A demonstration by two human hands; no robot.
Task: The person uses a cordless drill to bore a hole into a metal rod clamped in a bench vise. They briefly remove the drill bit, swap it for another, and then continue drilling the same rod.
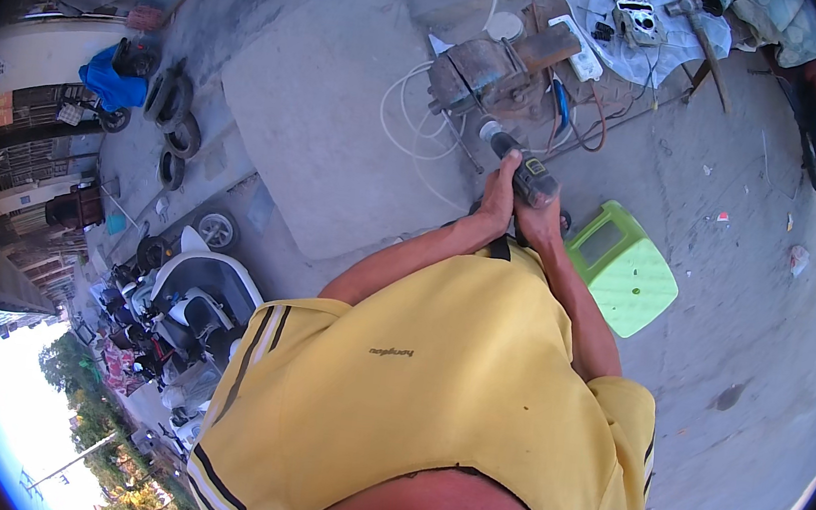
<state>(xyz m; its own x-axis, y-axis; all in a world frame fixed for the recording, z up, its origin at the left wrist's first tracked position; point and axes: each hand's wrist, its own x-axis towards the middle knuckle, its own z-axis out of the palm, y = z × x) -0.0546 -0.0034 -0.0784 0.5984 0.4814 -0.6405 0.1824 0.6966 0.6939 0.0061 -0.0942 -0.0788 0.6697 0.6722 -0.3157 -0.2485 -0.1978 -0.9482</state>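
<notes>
Both hands hold a dark handheld power tool (535,177), which looks like an angle grinder with a pale metal head. My left hand (501,193) is closed on its left side, thumb along the body. Behind it, my right hand (539,222) is wrapped round the rear end; some of its fingers are hidden. The tool's head points away from me, up to the near side of a rusty bench vise (489,71). Whether they touch, I cannot tell. A thin metal rod (464,145) slants down from the vise, left of the tool.
A green plastic stool (627,275) stands right of my hands. Beyond the vise lie a white power strip (576,50), hoses and cables. Farther right, a plastic sheet (597,5) carries a metal engine part (638,21) and a hammer (702,42). Tyres (170,99) and a scooter (205,292) are at left.
</notes>
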